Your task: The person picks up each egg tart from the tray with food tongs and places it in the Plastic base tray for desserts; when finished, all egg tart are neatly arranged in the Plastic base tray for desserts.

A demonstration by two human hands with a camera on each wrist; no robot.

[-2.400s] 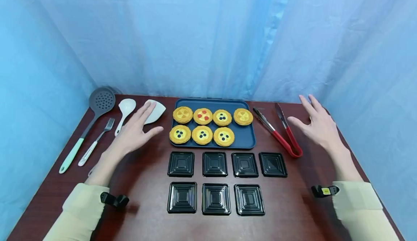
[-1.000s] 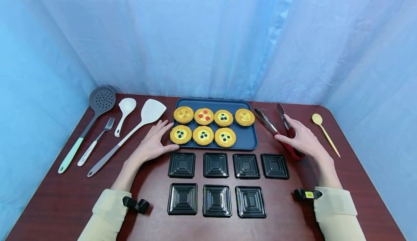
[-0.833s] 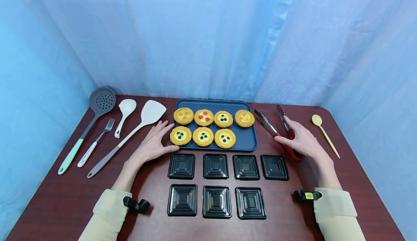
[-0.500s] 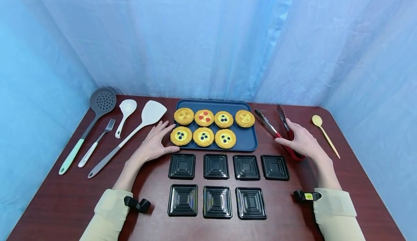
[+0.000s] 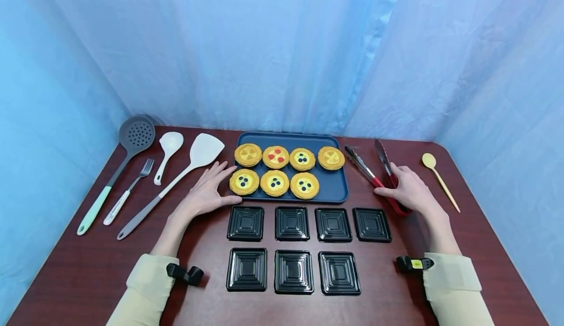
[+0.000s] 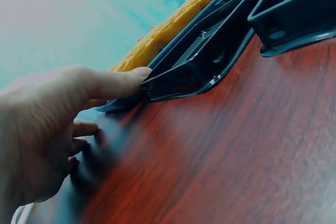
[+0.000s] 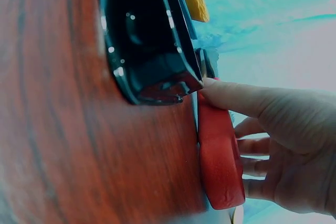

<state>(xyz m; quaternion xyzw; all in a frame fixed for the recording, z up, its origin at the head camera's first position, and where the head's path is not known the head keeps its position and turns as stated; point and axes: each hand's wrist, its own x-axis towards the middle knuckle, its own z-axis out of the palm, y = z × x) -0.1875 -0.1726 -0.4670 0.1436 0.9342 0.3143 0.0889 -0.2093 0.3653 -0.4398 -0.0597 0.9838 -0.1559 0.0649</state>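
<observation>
My left hand [image 5: 206, 193] rests at the left end of a blue tray [image 5: 332, 186], thumb by its front corner and fingers along its side. In the left wrist view the thumb [image 6: 113, 83] is straight and the other fingers hang relaxed. Two rows of egg tarts [image 5: 274, 183] sit on the tray, with berry, strawberry or plain tops. My right hand [image 5: 411, 189] holds red-handled tongs [image 5: 362, 165], which lie with both arms spread. In the right wrist view its thumb touches the red handle [image 7: 220, 156]; the fingertips are partly hidden behind it.
Several black square plastic trays [image 5: 292, 223] stand in two rows before the blue tray. On the left lie a skimmer [image 5: 137, 134], a fork [image 5: 132, 189], a white ladle [image 5: 171, 143] and a turner [image 5: 205, 151]. A yellow spoon [image 5: 442, 181] lies at the right.
Since the oldest frame, both hands have come down and inward, the left to the tray and the right to the tongs. Lately the right thumb has shifted slightly rightward; the left hand stays still.
</observation>
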